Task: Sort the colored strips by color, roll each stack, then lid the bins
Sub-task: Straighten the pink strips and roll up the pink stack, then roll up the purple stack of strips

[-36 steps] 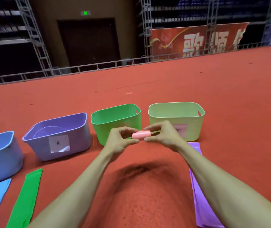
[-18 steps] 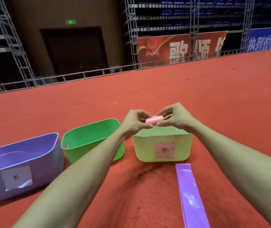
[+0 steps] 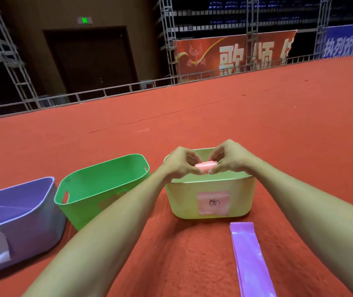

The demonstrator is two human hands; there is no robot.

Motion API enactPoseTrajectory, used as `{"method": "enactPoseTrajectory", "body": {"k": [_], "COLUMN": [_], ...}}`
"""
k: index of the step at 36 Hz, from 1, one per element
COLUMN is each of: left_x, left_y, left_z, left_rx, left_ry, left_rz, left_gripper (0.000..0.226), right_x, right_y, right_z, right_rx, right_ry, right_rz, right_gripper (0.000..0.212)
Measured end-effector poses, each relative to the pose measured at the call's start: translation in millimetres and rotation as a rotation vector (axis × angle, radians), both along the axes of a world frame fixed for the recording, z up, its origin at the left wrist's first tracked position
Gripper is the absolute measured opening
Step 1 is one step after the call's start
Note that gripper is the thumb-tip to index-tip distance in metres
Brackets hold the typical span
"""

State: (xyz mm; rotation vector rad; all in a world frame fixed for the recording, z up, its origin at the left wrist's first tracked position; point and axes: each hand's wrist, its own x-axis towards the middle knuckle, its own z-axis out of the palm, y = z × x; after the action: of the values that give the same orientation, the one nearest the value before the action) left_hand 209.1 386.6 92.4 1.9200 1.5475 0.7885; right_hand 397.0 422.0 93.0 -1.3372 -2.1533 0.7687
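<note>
Red carpet [image 3: 182, 264] fills the lower frame, with a purple strip [image 3: 250, 260] lying flat at lower right, not yet rolled. At mid-frame the left hand [image 3: 178, 165] and right hand [image 3: 228, 160] pinch a pink roll [image 3: 206, 166] by its ends, over the pale yellow-green bin [image 3: 210, 198]. If one pinch loosens, I judge the roll could spring open — or drop against the rim. Left of it stands the green bin [image 3: 98, 189].

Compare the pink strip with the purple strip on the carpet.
The pink strip is rolled into a tight bundle; the purple strip lies flat and unrolled. The pink strip is held by both hands over the yellow-green bin; the purple strip rests untouched on the carpet, in front of that bin. Both look smooth and glossy.
</note>
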Motion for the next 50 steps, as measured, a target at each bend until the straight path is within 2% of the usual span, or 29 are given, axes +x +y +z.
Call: {"method": "enactPoseTrajectory", "body": {"k": [2,6,19,25,31,34,42,47,50], "left_x": [1.6,3.4,29.5,41.6,56.5,63.9,69.7,69.0,68.5], "left_y": [-1.5,-8.7,-100.8,-159.2,-215.3,-235.6,-245.5,-237.5,-236.7], "left_z": [1.6,7.5,17.3,-10.4,-71.2,-91.1,-116.7,-124.6,-126.2], "left_rx": [0.026,0.06,0.174,0.124,0.043,0.001,-0.016,-0.015,-0.027], "left_ry": [0.04,0.059,-0.056,-0.122,0.053,0.062,0.166,0.178,0.173], "left_rz": [0.011,0.033,0.074,0.058,0.005,-0.012,-0.078,-0.076,-0.071], "left_gripper": [0.041,0.041,0.027,0.024,0.035,0.039,0.052,0.049,0.05], "right_x": [0.6,4.3,25.9,37.9,50.1,50.3,43.4,38.4,35.1], "right_y": [-1.5,-8.9,-87.9,-135.8,-162.8,-165.0,-151.8,-139.0,-129.8], "right_z": [-0.8,2.1,16.0,-6.9,-62.1,-80.5,-88.7,-96.0,-107.0], "right_rx": [-0.018,-0.009,0.014,-0.046,-0.097,-0.082,-0.078,-0.112,-0.123], "right_ry": [-0.01,-0.021,0.401,0.463,0.309,0.178,0.0,-0.165,-0.267], "right_rz": [0.008,-0.006,-0.121,-0.148,-0.28,-0.349,-0.396,-0.383,-0.388], "right_gripper": [0.032,0.034,0.017,0.014,0.009,0.033,0.058,0.044,0.045]}}
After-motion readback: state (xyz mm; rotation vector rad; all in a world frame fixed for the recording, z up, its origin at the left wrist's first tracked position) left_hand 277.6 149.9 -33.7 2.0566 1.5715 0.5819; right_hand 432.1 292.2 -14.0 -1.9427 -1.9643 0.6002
